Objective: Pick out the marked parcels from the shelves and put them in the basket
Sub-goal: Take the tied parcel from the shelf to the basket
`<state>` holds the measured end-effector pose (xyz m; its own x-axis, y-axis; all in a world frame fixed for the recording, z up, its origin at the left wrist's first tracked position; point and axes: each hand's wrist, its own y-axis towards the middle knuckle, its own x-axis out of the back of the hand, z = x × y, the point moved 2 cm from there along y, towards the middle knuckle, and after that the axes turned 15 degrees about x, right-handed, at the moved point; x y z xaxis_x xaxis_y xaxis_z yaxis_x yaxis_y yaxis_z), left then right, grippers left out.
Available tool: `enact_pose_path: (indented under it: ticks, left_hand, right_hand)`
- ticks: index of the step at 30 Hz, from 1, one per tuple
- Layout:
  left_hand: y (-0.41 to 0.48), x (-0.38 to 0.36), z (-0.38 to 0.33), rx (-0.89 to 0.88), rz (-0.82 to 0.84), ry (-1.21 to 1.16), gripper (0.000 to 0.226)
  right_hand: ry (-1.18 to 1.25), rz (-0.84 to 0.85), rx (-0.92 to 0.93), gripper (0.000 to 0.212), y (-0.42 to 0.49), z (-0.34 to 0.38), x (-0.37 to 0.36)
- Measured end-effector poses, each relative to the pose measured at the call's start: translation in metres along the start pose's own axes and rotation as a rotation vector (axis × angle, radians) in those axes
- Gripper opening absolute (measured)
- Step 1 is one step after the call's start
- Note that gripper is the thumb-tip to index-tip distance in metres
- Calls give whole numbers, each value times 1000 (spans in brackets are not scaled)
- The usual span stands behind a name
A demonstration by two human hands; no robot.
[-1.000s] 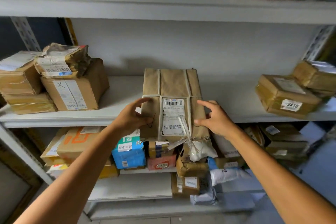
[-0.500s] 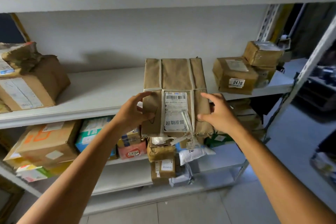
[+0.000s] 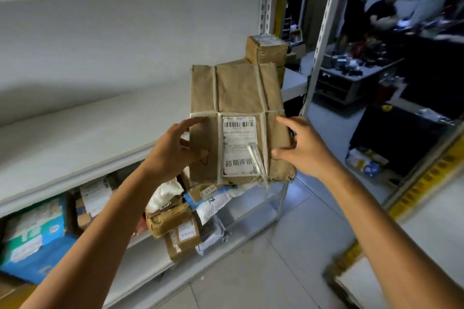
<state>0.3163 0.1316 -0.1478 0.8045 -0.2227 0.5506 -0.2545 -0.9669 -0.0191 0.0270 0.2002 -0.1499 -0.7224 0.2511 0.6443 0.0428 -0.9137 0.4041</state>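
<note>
A flat brown paper parcel (image 3: 238, 98), bound with pale tape and bearing a white barcode label with printed characters, is held up in the air in front of the shelves. My left hand (image 3: 173, 150) grips its left edge, thumb on the front. My right hand (image 3: 303, 148) holds its right edge with the fingers curled round it. No basket is in view.
The white middle shelf (image 3: 82, 138) runs off to the left. A small brown box (image 3: 266, 50) sits at its right end behind the parcel. Several parcels (image 3: 175, 221) crowd the lower shelf. A shelf upright (image 3: 324, 32) stands right; a dark cluttered area lies beyond. Tiled floor below.
The parcel has come off the shelf and is carried to the right in both hands. My view has swung right, past the shelf's end post.
</note>
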Motion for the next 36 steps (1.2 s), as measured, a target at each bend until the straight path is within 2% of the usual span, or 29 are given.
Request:
enact_pose_path:
  ticks: [3, 10, 14, 21, 25, 30, 36]
  left_hand:
    - [20, -15, -4, -69, 67, 17, 69]
    - [66, -50, -13, -255, 389, -28, 75]
    - [75, -75, -19, -361, 530, -85, 71]
    - [55, -132, -37, -453, 689, -35, 73]
    - [42, -174, -50, -421, 892, -40, 79]
    - [1, -234, -84, -621, 840, 105, 69]
    - [-56, -299, -127, -748, 971, 152, 74]
  right_hand:
    - [-44, -74, -72, 82, -17, -4, 9]
    - [-130, -276, -292, 82, -67, -1, 14]
    - [-165, -355, -429, 83, -99, 15, 11]
    - [-320, -475, -608, 84, -173, 40, 15]
    - [-381, -529, -679, 84, -222, 47, 23]
    - [-433, -631, -774, 84, -287, 53, 43]
    - [-499, -756, -872, 83, -362, 72, 74]
